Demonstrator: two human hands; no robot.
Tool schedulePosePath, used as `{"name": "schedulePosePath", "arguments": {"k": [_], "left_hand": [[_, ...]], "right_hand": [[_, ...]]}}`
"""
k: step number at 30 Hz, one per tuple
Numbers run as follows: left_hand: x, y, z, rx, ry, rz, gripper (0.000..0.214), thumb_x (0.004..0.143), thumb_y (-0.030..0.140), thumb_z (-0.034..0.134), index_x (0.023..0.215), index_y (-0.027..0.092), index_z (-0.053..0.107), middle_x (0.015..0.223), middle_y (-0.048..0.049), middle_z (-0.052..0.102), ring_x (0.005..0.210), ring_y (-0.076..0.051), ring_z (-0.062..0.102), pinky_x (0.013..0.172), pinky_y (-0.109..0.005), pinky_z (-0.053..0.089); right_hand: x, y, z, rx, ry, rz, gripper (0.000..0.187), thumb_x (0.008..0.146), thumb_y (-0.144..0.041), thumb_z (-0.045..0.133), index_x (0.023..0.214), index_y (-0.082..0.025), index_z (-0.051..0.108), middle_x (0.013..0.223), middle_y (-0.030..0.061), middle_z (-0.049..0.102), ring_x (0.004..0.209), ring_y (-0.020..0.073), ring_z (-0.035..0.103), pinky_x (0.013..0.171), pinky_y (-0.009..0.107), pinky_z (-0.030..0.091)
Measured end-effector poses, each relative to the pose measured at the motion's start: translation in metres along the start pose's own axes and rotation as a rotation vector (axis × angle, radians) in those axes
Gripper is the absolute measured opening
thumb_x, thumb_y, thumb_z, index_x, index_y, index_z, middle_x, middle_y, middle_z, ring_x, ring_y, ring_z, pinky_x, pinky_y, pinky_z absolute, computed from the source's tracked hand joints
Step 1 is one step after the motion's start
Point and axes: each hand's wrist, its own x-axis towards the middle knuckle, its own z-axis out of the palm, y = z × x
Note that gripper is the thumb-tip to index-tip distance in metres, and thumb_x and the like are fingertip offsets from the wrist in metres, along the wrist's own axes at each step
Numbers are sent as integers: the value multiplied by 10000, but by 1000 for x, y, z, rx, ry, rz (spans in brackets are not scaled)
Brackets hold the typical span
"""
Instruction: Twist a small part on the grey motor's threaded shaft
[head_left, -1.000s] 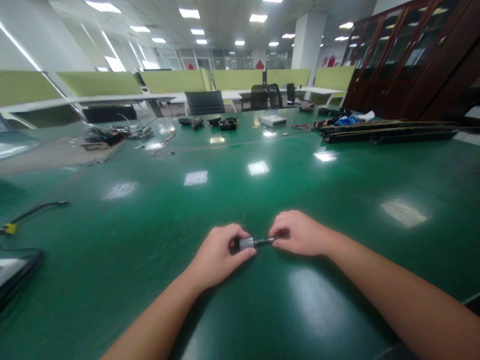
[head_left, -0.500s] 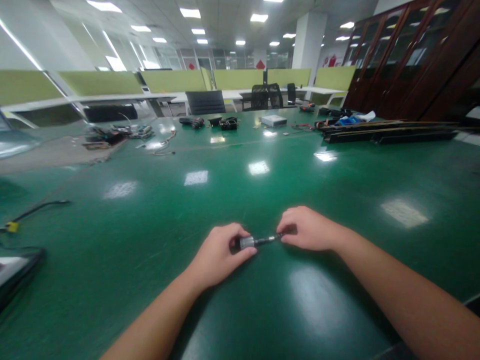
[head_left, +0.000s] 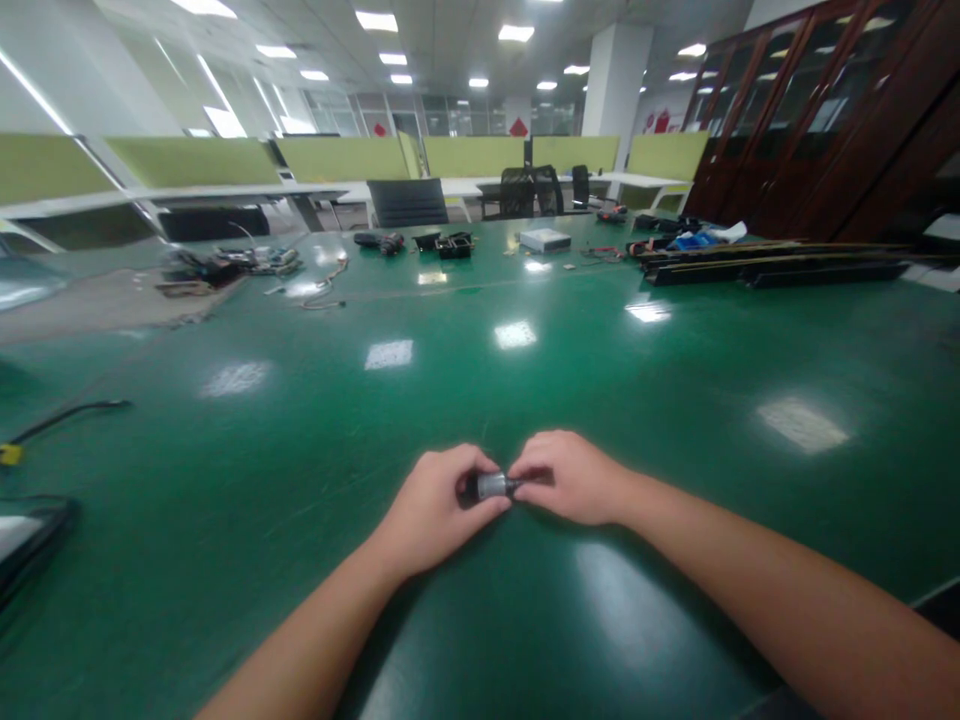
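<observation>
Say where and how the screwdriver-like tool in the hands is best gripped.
Probably grip the tool at its thick silver section, from the left, as the left hand does: it lies sideways, its thin end within the right hand.

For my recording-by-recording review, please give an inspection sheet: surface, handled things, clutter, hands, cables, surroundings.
Surface: green table, glossy, with light reflections.
Handled things: silver-and-black cylinder with a narrow shaft; exact kind unclear.
Clutter: white box and black strips, far side.
Hands: left hand grips the cylinder; right hand pinches its shaft.
Cables: black cable, left.
Surroundings: chairs, green dividers, wooden cabinet.
</observation>
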Motion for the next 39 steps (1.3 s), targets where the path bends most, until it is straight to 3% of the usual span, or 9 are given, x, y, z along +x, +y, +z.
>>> {"name": "schedulePosePath", "arguments": {"k": [9, 15, 39], "left_hand": [[0, 3, -1, -21, 6, 20, 304, 828, 439, 731, 1053, 238, 702, 850, 3, 693, 740, -181, 604, 694, -301, 425], [1, 1, -1, -10, -3, 47, 200, 853, 389, 704, 975, 231, 716, 857, 2, 705, 741, -171, 607, 710, -298, 426], [-1, -2, -1, -22, -1, 39, 209, 841, 399, 724, 952, 222, 712, 852, -8, 701, 754, -181, 618, 706, -296, 436]], "right_hand": [[2, 0, 2, -18, 26, -41, 131, 875, -222, 712, 986, -175, 764, 919, 47, 739, 859, 174, 623, 790, 293, 447], [2, 1, 4, -16, 35, -59, 124, 878, -215, 704, 984, -179, 757, 906, 40, 737, 846, 169, 615, 776, 290, 441], [-3, 0, -5, -17, 4, -24, 138, 846, -193, 732, 978, -188, 769, 910, 39, 743, 852, 173, 641, 800, 297, 458]]}}
